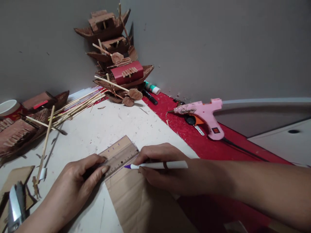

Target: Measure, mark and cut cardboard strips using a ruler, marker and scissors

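A clear plastic ruler (119,164) lies across the far end of a brown cardboard strip (136,200). The fingers and thumb of my left hand (84,176) pinch the ruler's left end against the cardboard. In my right hand (161,168) is a white marker (165,165) with a purple tip, held like a pen. Its tip is at the ruler's near edge; whether it touches the cardboard I cannot tell. A few short purple marks show on the cardboard beyond the ruler.
Cardboard model boats (128,72) are stacked at the back, with more boats (21,132) at left. Thin wooden sticks (80,103) lie between them. A pink glue gun (204,113) rests on the red surface at right, its cord trailing. Scissors (16,204) lie at lower left.
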### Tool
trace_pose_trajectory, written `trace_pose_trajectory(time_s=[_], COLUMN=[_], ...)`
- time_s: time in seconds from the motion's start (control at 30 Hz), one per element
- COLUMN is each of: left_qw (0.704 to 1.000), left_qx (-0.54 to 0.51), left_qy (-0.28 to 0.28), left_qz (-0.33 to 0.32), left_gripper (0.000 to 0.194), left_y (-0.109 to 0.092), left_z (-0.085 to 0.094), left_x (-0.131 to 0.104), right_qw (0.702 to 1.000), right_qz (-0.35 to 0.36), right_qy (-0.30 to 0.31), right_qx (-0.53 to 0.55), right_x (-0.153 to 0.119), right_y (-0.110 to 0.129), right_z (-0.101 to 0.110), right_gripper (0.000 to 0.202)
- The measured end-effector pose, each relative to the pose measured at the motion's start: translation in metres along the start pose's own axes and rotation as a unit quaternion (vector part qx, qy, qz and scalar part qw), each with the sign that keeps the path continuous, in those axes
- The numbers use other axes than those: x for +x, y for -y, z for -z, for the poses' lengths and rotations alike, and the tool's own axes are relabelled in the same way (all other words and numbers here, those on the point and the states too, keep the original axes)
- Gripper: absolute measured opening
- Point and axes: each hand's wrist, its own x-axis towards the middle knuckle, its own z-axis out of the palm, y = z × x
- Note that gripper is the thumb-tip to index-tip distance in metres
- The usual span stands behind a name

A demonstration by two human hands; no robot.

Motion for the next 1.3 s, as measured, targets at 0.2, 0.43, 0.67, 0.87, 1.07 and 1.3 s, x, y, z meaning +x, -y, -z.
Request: trace_pose_trajectory(time_s=[0.2, 0.43, 0.67, 0.87, 1.07, 1.3], left_qw=[1.000, 1.000, 1.000, 1.000, 1.000, 1.000], left_qx=[-0.001, 0.001, -0.011, -0.013, -0.007, 0.000], left_qy=[-0.010, -0.015, 0.000, 0.000, -0.005, -0.014], left_qz=[-0.006, 0.000, 0.011, 0.014, 0.006, -0.002], left_gripper=[0.018, 0.021, 0.021, 0.022, 0.021, 0.019], left_y=[0.000, 0.001, 0.000, 0.000, 0.001, 0.001], left_z=[0.001, 0.001, 0.003, 0.003, 0.002, 0.003], left_x=[-0.001, 0.003, 0.003, 0.002, 0.002, 0.004], right_qw=[1.000, 1.000, 1.000, 0.999, 0.999, 0.997], right_qz=[0.006, 0.002, -0.021, -0.036, -0.048, -0.075], right_qy=[-0.006, -0.008, 0.008, 0.018, 0.022, 0.034], right_qx=[-0.008, -0.022, -0.017, -0.010, -0.001, 0.004], right_x=[0.001, 0.000, 0.004, 0.004, 0.004, 0.005], right_y=[-0.002, -0.006, -0.003, -0.002, -0.002, 0.005], right_z=[-0.002, -0.004, -0.002, -0.002, 0.000, 0.000], right_gripper=[0.009, 0.009, 0.012, 0.014, 0.012, 0.019])
